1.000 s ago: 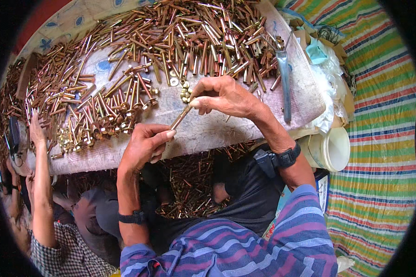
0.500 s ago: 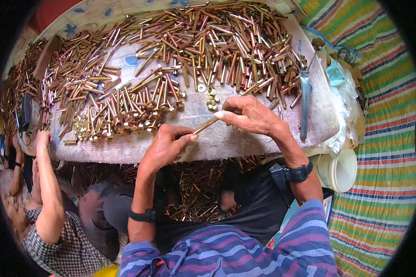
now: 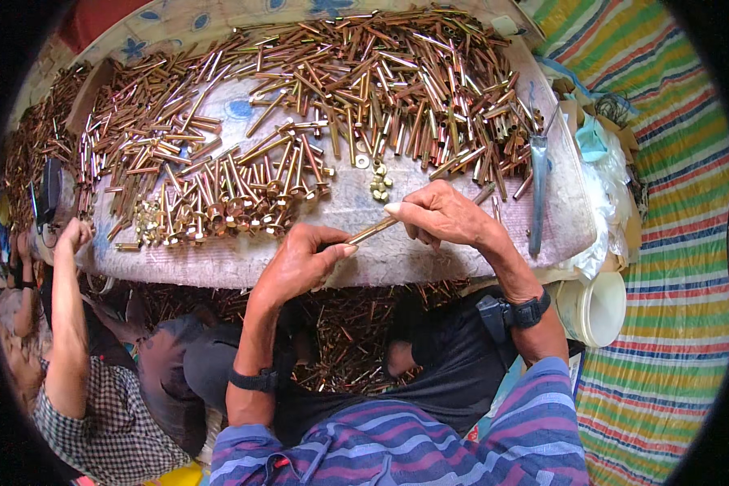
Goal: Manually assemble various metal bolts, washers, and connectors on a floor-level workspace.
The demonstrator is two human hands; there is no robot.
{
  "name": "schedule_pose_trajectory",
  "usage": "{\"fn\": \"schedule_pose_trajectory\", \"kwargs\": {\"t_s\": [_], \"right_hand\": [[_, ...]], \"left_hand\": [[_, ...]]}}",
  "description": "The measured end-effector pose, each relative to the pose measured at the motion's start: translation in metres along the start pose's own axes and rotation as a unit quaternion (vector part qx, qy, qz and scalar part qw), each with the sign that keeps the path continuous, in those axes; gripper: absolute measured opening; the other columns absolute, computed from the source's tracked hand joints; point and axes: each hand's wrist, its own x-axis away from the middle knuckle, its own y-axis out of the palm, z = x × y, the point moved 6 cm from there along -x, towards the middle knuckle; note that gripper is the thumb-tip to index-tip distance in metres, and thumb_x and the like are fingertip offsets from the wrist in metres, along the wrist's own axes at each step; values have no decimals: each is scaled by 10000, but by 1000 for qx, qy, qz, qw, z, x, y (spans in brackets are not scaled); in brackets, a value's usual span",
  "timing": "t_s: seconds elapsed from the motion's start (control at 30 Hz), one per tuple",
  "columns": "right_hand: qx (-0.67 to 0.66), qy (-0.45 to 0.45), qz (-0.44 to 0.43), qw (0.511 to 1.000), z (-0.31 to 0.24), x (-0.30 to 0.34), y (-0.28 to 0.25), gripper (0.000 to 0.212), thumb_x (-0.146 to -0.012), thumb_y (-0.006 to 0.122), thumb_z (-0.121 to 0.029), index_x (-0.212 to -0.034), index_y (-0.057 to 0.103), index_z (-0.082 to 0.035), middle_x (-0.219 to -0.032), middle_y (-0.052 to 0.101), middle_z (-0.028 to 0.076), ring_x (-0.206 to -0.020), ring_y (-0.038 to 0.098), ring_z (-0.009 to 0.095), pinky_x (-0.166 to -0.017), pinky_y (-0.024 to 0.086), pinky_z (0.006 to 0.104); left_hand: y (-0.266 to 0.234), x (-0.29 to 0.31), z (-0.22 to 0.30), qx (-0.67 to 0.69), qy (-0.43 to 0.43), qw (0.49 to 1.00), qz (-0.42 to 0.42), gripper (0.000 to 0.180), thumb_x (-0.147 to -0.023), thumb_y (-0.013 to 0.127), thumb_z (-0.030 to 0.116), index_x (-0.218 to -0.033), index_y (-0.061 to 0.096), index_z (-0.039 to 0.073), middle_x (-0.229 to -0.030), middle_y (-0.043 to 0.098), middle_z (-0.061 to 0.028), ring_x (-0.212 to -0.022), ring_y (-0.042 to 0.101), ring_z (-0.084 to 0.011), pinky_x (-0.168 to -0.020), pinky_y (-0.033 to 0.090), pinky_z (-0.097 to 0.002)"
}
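Between my two hands runs a slim brass-coloured bolt (image 3: 373, 232), tilted up to the right above the front part of the padded table. My left hand (image 3: 304, 257) pinches its lower left end between thumb and fingers. At the upper right end, my right hand (image 3: 439, 215) is closed on it, its thumb lying along the top; the fingertips underneath are partly hidden. Just beyond my hands lie a small cluster of brass-coloured nuts (image 3: 379, 185) and a flat washer (image 3: 362, 161). To the left, bolts with flanged heads (image 3: 235, 212) are grouped together.
Heaps of metal tubes (image 3: 429, 89) cover the far side of the cloth-covered table (image 3: 364, 271). A blue-handled tool (image 3: 538, 194) lies at the right, above a white bucket (image 3: 603, 309). At the left, a co-worker's arm (image 3: 66, 316) reaches to the table. More metal pieces (image 3: 340, 332) lie below.
Both hands, still on the bolt, have shifted slightly right and down in the picture, as has the table. The co-worker's hand at the left has moved a little.
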Motion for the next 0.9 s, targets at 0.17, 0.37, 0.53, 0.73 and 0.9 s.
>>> {"fn": "schedule_pose_trajectory", "kwargs": {"t_s": [0.17,0.37,0.53,0.73,0.9], "right_hand": [[16,-67,82,994,-7,1,-5,439,-979,584,-399,-800,647,-2,-603,574,46,-567,561,130,-548,465,333],[-11,57,-24,998,3,1,4,466,-974,593,-423,-778,617,-1,-616,572,42,-584,559,125,-560,464,333],[-8,-44,10,999,-2,0,3,539,-985,567,-464,-727,610,7,-599,568,47,-553,546,126,-535,455,334],[32,-35,27,998,-3,0,2,552,-992,557,-474,-712,615,-2,-577,569,47,-527,546,119,-506,443,317],[-8,-28,7,1000,-4,1,0,502,-994,575,-425,-722,641,-9,-588,570,19,-527,545,86,-493,431,283]], "left_hand": [[0,-1,5,-16,15,1000,7,255,-930,681,197,-1017,717,-41,-559,464,53,-455,403,-50,-412,313,-255],[1,1,3,-19,-3,1000,1,266,-922,691,210,-1028,719,-32,-566,478,43,-460,419,-55,-420,326,-254],[1,-1,0,-17,-1,1000,-3,285,-917,699,226,-1039,718,-31,-555,479,42,-453,427,-56,-420,333,-258],[1,2,4,-30,-12,999,-13,292,-917,697,236,-1039,718,-28,-554,479,40,-452,423,-55,-420,331,-258],[-2,2,1,-26,-22,999,-4,292,-915,704,246,-1029,722,-22,-561,498,35,-459,431,-56,-421,338,-259]]}}
